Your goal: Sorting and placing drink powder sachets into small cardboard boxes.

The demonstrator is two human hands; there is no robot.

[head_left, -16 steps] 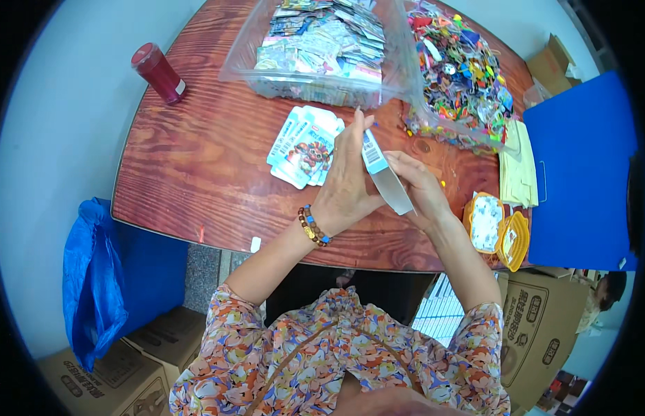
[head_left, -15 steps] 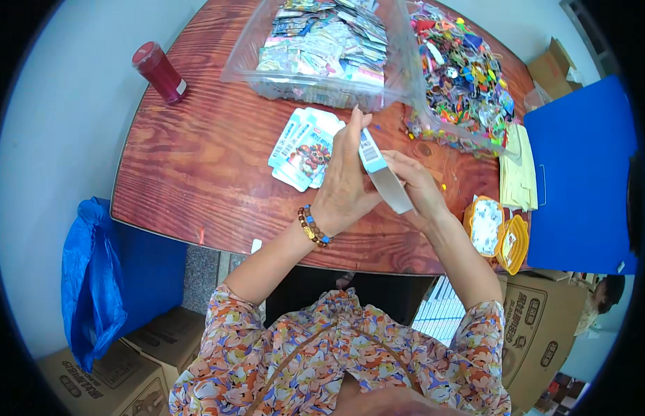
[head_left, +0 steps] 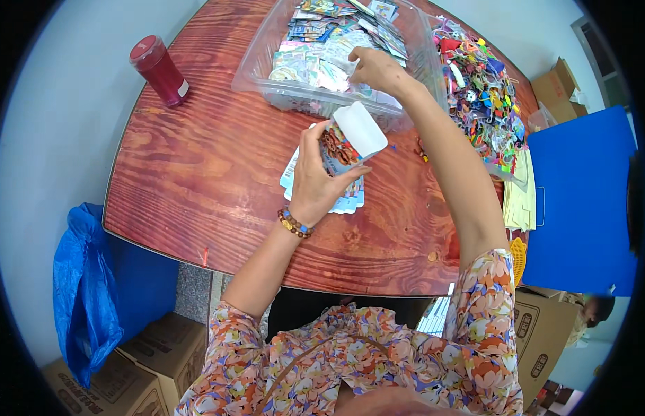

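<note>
While the left hand (head_left: 315, 166) is wrapped round the blue-and-white printed cardboard box (head_left: 338, 151) at centre, best kept steady, pale flat packets (head_left: 335, 50) at upper centre are overhung by the half-curled right hand (head_left: 374, 69); whether any is pinched cannot be told.

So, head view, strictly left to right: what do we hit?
Blue plastic bag, red bottle, small box in the left hand, pile of colourful trinkets, blue panel.
</note>
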